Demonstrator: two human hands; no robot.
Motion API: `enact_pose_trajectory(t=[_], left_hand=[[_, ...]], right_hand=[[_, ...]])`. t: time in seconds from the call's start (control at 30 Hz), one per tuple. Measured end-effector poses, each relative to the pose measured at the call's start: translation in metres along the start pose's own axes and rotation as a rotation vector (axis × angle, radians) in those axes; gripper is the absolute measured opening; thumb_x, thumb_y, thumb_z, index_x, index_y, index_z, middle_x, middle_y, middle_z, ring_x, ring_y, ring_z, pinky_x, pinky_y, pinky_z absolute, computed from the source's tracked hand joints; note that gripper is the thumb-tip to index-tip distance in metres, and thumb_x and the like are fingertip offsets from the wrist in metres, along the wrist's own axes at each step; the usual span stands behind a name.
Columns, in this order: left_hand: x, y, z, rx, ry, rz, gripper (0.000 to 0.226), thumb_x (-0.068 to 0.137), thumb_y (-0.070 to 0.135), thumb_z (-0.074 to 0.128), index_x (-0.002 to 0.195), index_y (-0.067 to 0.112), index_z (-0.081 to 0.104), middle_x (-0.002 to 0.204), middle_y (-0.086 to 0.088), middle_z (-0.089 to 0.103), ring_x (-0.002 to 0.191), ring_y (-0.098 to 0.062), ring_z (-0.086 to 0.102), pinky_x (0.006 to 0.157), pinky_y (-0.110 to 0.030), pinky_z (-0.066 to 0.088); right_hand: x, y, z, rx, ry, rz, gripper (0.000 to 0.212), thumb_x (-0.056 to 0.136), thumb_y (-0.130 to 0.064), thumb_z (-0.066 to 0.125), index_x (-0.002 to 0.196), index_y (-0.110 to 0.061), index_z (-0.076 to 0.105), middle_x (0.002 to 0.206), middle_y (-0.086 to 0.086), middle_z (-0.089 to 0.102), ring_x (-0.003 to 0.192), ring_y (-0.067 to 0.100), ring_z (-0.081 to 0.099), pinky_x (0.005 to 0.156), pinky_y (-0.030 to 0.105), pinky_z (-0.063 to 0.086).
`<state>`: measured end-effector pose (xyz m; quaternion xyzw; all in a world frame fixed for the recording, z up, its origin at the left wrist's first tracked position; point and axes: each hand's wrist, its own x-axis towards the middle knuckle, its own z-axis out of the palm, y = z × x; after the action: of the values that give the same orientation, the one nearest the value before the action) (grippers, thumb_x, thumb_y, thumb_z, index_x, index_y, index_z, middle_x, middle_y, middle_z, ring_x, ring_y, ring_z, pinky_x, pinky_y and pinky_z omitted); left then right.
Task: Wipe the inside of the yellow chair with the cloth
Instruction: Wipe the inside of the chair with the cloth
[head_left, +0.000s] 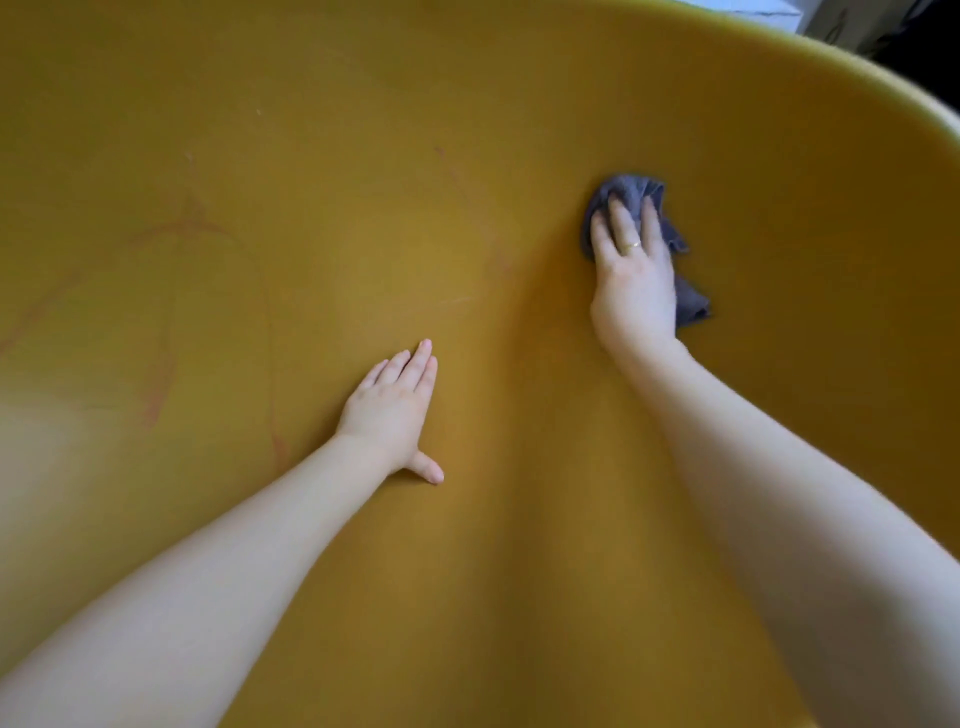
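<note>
We press the grey cloth (631, 200) on the yellow chair (311, 130) with flat right hand (631, 275) fingers; left of the cloth, our left hand (392, 410) rests open.

R hand (635, 280) presses cloth (631, 195), prob. flat

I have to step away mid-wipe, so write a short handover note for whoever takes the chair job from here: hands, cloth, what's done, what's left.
Right hand: fingers straight, pressing the grey cloth against the right inner wall of the yellow chair.
Left hand: flat on the seat, holding nothing, apparently bracing.
Done: cannot tell how much has been wiped.
Left: reddish curved marks show on the left inner side, well away from the cloth; likely go there next, then the rest of the inside.
</note>
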<state>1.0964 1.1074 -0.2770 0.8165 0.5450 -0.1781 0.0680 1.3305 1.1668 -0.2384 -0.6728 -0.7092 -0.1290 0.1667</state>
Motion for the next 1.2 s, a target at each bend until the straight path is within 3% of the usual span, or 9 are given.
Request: enact_pose_trajectory(t=[0.13, 0.23, 0.37, 0.5, 0.6, 0.67, 0.87, 1.1, 1.2], left_hand=[[0.009, -0.002, -0.018, 0.036, 0.083, 0.002, 0.112, 0.075, 0.056, 0.065, 0.15, 0.007, -0.002, 0.158, -0.008, -0.011, 0.145, -0.022, 0.001, 0.117, -0.031, 0.001], [0.019, -0.013, -0.035, 0.127, 0.177, -0.068, 0.119, 0.072, 0.048, 0.073, 0.148, 0.004, -0.007, 0.155, -0.012, -0.02, 0.145, -0.023, -0.006, 0.117, -0.032, -0.001], [0.037, -0.024, -0.049, 0.229, 0.167, -0.164, 0.14, 0.059, 0.059, 0.077, 0.145, -0.001, -0.016, 0.152, -0.016, -0.025, 0.144, -0.024, -0.013, 0.116, -0.034, -0.004], [0.047, -0.03, -0.045, 0.294, 0.179, -0.153, 0.147, 0.054, 0.069, 0.072, 0.143, -0.001, -0.022, 0.151, -0.017, -0.029, 0.143, -0.025, -0.017, 0.116, -0.034, -0.006], [0.049, -0.033, -0.043, 0.284, 0.19, -0.143, 0.147, 0.055, 0.069, 0.071, 0.143, -0.001, -0.023, 0.151, -0.016, -0.029, 0.143, -0.024, -0.018, 0.116, -0.034, -0.006], [0.049, -0.033, -0.043, 0.282, 0.185, -0.145, 0.146, 0.055, 0.069, 0.071, 0.143, -0.001, -0.024, 0.151, -0.016, -0.03, 0.143, -0.024, -0.018, 0.116, -0.034, -0.006], [0.043, -0.028, -0.048, 0.266, 0.187, -0.157, 0.144, 0.057, 0.067, 0.072, 0.143, 0.0, -0.023, 0.151, -0.015, -0.029, 0.144, -0.024, -0.017, 0.116, -0.033, -0.003], [0.04, -0.028, -0.049, 0.266, 0.185, -0.154, 0.144, 0.058, 0.068, 0.071, 0.143, 0.001, -0.025, 0.151, -0.013, -0.03, 0.144, -0.022, -0.017, 0.116, -0.033, -0.002], [0.044, -0.032, -0.046, 0.267, 0.195, -0.139, 0.144, 0.057, 0.068, 0.07, 0.142, 0.001, -0.025, 0.151, -0.013, -0.03, 0.143, -0.023, -0.018, 0.117, -0.033, -0.002]], right_hand=[[-0.045, -0.05, 0.039, 0.109, -0.141, -0.152, 0.051, 0.072, -0.001, 0.032, 0.115, 0.007, 0.06, 0.121, 0.027, 0.058, 0.115, 0.053, 0.047, 0.09, 0.054, 0.044], [-0.045, -0.047, 0.029, 0.041, -0.269, -0.248, 0.05, 0.086, -0.006, 0.025, 0.131, 0.0, 0.047, 0.14, 0.019, 0.044, 0.13, 0.043, 0.035, 0.099, 0.05, 0.041], [-0.006, 0.009, -0.005, -0.044, -0.02, -0.125, 0.048, 0.087, -0.008, 0.027, 0.124, 0.005, 0.053, 0.132, 0.025, 0.049, 0.123, 0.049, 0.041, 0.093, 0.056, 0.041], [0.033, 0.032, -0.028, -0.024, 0.185, 0.035, 0.044, 0.097, -0.001, 0.029, 0.141, -0.003, 0.033, 0.15, 0.015, 0.025, 0.139, 0.037, 0.015, 0.11, 0.046, 0.02], [0.042, 0.012, -0.011, -0.038, 0.333, 0.067, 0.048, 0.085, 0.011, 0.042, 0.132, 0.002, 0.046, 0.142, 0.017, 0.042, 0.131, 0.044, 0.033, 0.102, 0.047, 0.033], [0.037, -0.002, 0.011, -0.012, 0.351, -0.028, 0.052, 0.072, 0.016, 0.05, 0.123, 0.004, 0.055, 0.131, 0.021, 0.053, 0.122, 0.048, 0.043, 0.096, 0.047, 0.039], [0.007, -0.029, 0.026, 0.009, 0.0, -0.272, 0.053, 0.078, -0.002, 0.026, 0.12, 0.0, 0.059, 0.127, 0.016, 0.058, 0.117, 0.044, 0.051, 0.086, 0.051, 0.048], [0.052, 0.017, -0.022, -0.062, 0.337, 0.0, 0.044, 0.089, 0.0, 0.033, 0.131, 0.003, 0.047, 0.138, 0.02, 0.045, 0.129, 0.046, 0.035, 0.101, 0.053, 0.033], [0.054, -0.012, -0.002, 0.009, 0.372, 0.075, 0.053, 0.077, 0.015, 0.042, 0.128, 0.001, 0.051, 0.136, 0.016, 0.05, 0.126, 0.043, 0.041, 0.093, 0.046, 0.042]])
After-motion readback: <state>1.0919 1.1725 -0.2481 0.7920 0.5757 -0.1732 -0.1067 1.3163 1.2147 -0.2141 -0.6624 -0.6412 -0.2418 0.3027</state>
